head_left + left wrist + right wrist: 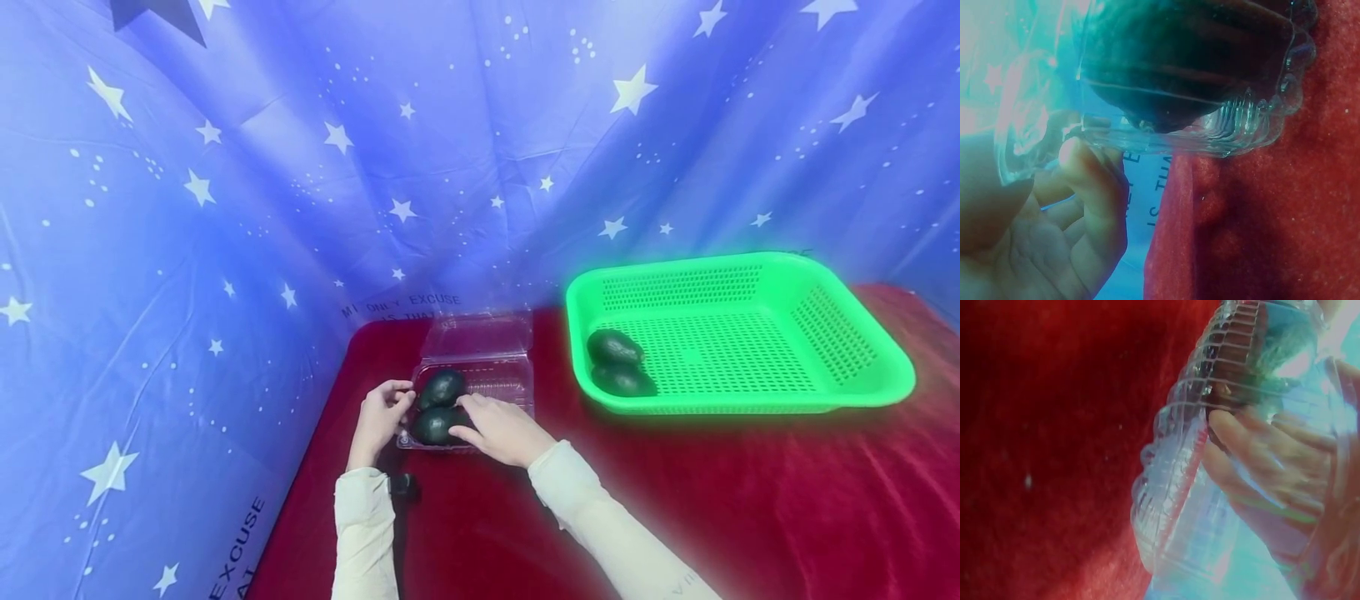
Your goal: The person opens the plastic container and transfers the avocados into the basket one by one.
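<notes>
A clear plastic clamshell container lies with its lid raised at the back. Inside, on its left side, are two dark green avocados, a rear avocado and a front avocado. My left hand pinches the container's left rim between thumb and fingers, seen close up in the left wrist view. My right hand reaches into the container and holds the right end of the front avocado, thumb on the near side. Through the clear wall, the right wrist view shows its fingers against an avocado.
A bright green plastic basket stands to the right, with two more avocados in its left end. Red cloth covers the table. A blue star-printed curtain hangs behind and to the left. A small black object is by the left wrist.
</notes>
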Demonstrator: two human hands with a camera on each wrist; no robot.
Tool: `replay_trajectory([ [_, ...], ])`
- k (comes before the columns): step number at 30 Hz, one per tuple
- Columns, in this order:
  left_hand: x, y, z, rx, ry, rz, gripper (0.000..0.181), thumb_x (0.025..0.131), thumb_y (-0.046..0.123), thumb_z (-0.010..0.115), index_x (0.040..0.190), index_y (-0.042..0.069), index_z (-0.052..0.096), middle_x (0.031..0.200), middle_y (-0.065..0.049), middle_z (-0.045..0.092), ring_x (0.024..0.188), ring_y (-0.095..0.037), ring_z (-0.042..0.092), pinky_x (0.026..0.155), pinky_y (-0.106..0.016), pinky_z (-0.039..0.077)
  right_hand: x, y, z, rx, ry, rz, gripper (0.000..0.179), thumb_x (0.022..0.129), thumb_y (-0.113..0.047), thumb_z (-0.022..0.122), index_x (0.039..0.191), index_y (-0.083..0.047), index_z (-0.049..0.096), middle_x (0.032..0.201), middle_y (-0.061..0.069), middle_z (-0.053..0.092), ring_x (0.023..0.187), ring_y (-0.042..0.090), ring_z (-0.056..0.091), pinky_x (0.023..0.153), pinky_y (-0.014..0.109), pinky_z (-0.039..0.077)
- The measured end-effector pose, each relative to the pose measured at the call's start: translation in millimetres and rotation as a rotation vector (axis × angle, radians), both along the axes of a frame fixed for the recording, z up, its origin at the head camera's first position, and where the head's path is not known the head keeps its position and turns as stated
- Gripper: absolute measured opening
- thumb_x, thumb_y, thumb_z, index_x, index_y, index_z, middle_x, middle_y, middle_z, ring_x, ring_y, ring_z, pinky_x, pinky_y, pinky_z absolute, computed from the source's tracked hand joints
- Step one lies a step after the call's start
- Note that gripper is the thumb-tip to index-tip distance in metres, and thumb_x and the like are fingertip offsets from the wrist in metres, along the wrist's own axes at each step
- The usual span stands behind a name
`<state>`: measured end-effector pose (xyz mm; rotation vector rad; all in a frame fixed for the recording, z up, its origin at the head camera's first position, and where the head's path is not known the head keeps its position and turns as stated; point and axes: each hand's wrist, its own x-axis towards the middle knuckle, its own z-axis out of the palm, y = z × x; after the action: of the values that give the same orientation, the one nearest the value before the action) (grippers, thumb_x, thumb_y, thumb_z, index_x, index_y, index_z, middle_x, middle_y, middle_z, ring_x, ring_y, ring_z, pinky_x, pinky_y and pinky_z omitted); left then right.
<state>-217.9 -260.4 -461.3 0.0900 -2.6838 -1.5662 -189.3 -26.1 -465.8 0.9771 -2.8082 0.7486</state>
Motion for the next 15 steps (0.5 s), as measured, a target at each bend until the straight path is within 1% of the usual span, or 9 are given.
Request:
replay_trajectory([
  [6,-1.4,-1.0,1.0,0.006,0.012,-0.003,0.025,0.094,0.012,0.067,0.116,0.0,0.067,0.085,-0.013,0.067,0.056,-0.013,0.054,0.044,-0.026,0.052,1.2,-5.0,5.7,0.017,-0.001,0.005,0.052,0.097,-0.045,0.059,0.132,-0.005,0.056,0.121,0.013,0.066,0.112,0.027,0.066,0.093,0.043,0.057],
  [11,-1.4,-1.5,-0.2,0.014,-0.002,-0.006,0.025,0.094,0.011,0.067,0.116,0.0,0.067,0.085,-0.012,0.067,0.057,-0.014,0.055,0.045,-0.026,0.053,1.2,-8.4,4.2,0.039,-0.013,0.014,0.05,0.097,-0.045,0.059,0.13,-0.007,0.057,0.117,0.011,0.067,0.109,0.026,0.067,0.091,0.042,0.058],
  [15,-2.6,-2.6,-2.5,0.022,-0.004,-0.001,0.024,0.094,0.011,0.067,0.116,0.001,0.068,0.085,-0.013,0.067,0.056,-0.014,0.054,0.045,-0.026,0.052,0.0,-10.7,3.4,0.056,-0.046,0.019,0.055,0.098,-0.047,0.058,0.134,-0.006,0.056,0.124,0.012,0.066,0.116,0.027,0.064,0.095,0.043,0.056],
])
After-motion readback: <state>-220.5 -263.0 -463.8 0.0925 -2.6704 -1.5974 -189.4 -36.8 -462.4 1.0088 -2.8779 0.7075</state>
